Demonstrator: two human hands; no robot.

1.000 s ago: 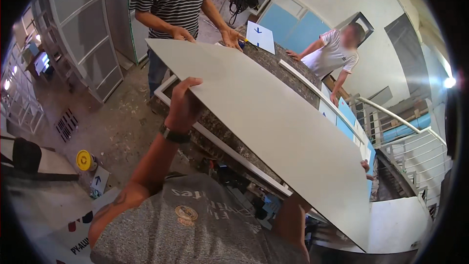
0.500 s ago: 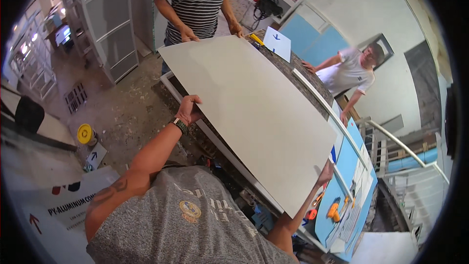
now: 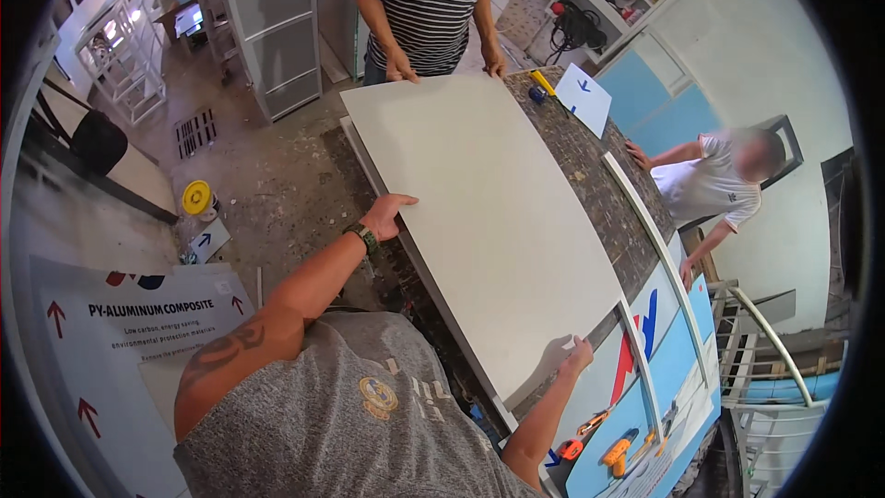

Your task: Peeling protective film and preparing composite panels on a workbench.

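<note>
A large off-white flat panel [image 3: 489, 212] lies on a speckled dark worktable [image 3: 599, 184]. My left hand [image 3: 387, 215] rests flat on the panel's left long edge, a green watch on that wrist. My right hand [image 3: 576, 355] holds the panel's near right corner with the fingers on its edge. At the far end, a person in a striped shirt [image 3: 429, 0] presses both hands on the panel's far edge.
A second person in a white shirt [image 3: 705, 186] leans on the table's right side. A white strip [image 3: 650, 240] lies along that side. A yellow tape roll [image 3: 196, 197] sits on the concrete floor at left, with white frames [image 3: 277, 28] behind. Orange tools [image 3: 618, 450] lie lower right.
The panel has come down from a tilted, lifted pose to lie flat on the table. My left hand slid along its edge and my right hand came into view at the near corner.
</note>
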